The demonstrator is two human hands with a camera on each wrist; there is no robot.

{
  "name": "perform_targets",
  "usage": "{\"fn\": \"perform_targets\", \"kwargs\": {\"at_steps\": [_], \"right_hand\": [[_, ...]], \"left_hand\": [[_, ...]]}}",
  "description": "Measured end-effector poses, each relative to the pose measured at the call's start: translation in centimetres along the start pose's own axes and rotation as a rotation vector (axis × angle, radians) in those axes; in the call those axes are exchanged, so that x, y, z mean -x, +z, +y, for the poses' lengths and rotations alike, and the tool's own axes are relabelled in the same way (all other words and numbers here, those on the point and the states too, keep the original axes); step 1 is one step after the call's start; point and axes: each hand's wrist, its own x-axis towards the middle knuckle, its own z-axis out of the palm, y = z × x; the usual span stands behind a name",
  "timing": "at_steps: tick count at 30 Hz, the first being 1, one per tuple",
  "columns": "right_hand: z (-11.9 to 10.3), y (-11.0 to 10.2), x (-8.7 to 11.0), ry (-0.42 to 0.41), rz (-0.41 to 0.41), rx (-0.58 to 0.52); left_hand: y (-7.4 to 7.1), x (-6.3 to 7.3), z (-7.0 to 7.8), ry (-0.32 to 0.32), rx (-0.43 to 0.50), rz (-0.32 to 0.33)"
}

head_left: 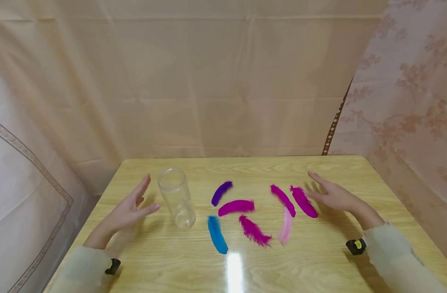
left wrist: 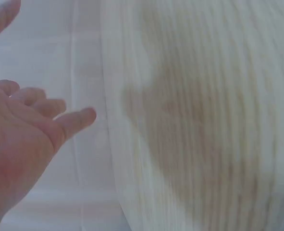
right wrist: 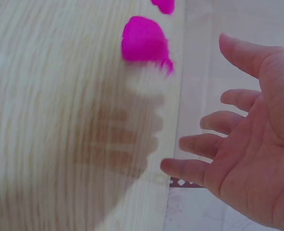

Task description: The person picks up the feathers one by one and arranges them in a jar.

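In the head view, my left hand (head_left: 130,209) hovers left of a clear glass (head_left: 177,199), thumb and fingers spread, holding nothing. The left wrist view shows that palm (left wrist: 21,139) above its shadow. On the other side, my right hand (head_left: 337,196) is held over the table beside a magenta feather (head_left: 304,202), its fingers extended and holding nothing. Between the hands lie a purple feather (head_left: 221,193), a blue feather (head_left: 217,235), a pale pink feather (head_left: 285,228) and several more magenta feathers (head_left: 236,207). In the right wrist view, a magenta feather (right wrist: 144,41) lies beyond the fingertips.
The glass stands upright on the light wood table (head_left: 194,272). A beige curtain (head_left: 223,81) hangs behind the table's back edge, with a floral cloth (head_left: 410,101) at the right and a white cloth (head_left: 22,183) at the left.
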Motion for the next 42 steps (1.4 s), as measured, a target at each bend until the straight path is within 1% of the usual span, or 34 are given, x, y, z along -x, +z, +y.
{"fn": "perform_targets", "kwargs": {"at_steps": [2,6,12,15,19,23,27,30,34,38,42], "right_hand": [[-0.3,-0.2,-0.3,-0.009,0.003,-0.042],[-0.8,-0.5,-0.8,-0.010,-0.011,-0.113],[-1.3,-1.1,-1.6,0.001,-0.027,-0.146],[-1.6,-1.2,-1.9,0.034,-0.050,-0.141],[-2.1,-1.2,-2.0,0.107,-0.099,-0.159],[-2.4,-1.0,-2.2,0.180,-0.134,-0.167],[-2.4,-0.6,-2.6,0.220,-0.142,-0.125],[-2.4,-0.3,-2.9,0.238,-0.139,-0.114],[-2.5,0.0,-3.2,0.250,-0.129,-0.108],[-2.7,0.3,-3.4,0.222,-0.130,-0.069],[-2.7,0.6,-3.6,0.185,-0.131,-0.012]], "left_hand": [[-0.1,-0.2,0.3,0.026,0.065,-0.027],[-0.2,-0.4,0.8,0.048,0.140,-0.074],[0.3,-0.6,1.9,0.045,0.294,-0.163],[0.7,-0.8,2.2,0.027,0.334,-0.200],[1.2,-1.0,2.4,0.004,0.347,-0.222],[1.9,-1.3,2.4,0.023,0.389,-0.211],[2.5,-1.5,2.4,0.075,0.405,-0.177],[2.7,-1.8,2.5,0.108,0.417,-0.155],[3.0,-2.2,2.8,0.118,0.442,-0.124],[3.4,-2.2,3.1,0.119,0.435,-0.099],[3.9,-2.2,3.2,0.151,0.443,-0.087]]}}
